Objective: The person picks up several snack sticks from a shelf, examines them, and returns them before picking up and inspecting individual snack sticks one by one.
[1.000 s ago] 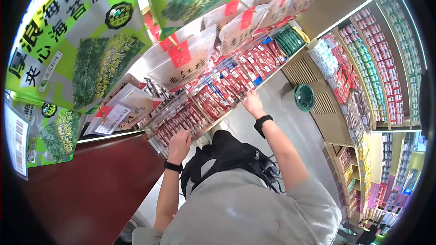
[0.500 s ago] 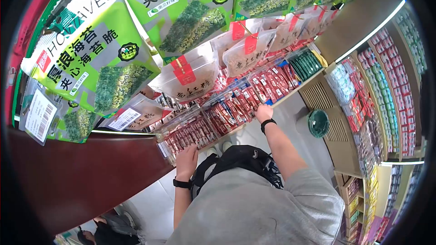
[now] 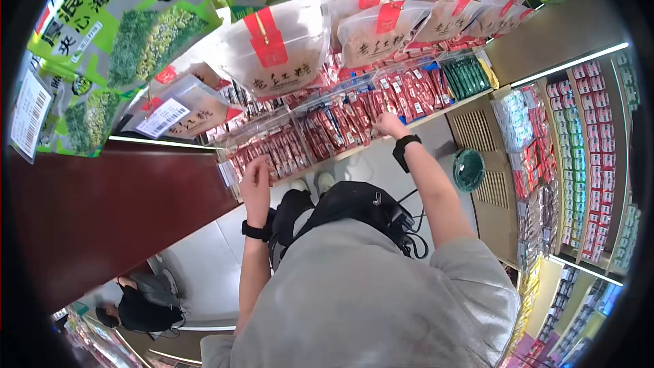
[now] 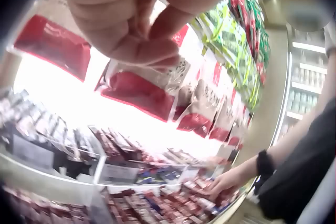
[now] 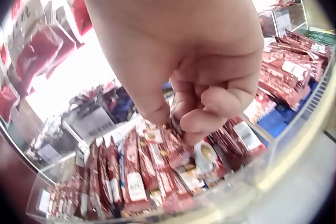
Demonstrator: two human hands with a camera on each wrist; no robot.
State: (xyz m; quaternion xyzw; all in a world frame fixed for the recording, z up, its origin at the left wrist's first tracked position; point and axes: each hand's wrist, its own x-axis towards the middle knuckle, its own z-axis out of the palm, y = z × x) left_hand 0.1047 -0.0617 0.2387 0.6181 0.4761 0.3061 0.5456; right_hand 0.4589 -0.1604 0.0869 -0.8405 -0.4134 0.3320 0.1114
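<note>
My right hand (image 3: 390, 125) reaches down into a clear bin of slim red packets. In the right wrist view its thumb and curled fingers (image 5: 202, 121) pinch the top of a red packet (image 5: 176, 148) among the others. My left hand (image 3: 256, 187) hangs over the front of the neighbouring bin of small red packets (image 3: 276, 153). Its fingers (image 4: 126, 45) are loosely bent with nothing between them, seen against the hanging pouches in the left wrist view.
Green seaweed snack bags (image 3: 163, 34) and clear pouches (image 3: 279, 48) with red labels hang above the bins. A dark red panel (image 3: 116, 197) stands left. A green basket (image 3: 469, 169) is on the floor at right. Another person (image 3: 146, 300) is at lower left.
My right hand has gone from the front edge of the bins into the packets, its fingers curling. The left hand's fingers have bent more. The head view has shifted.
</note>
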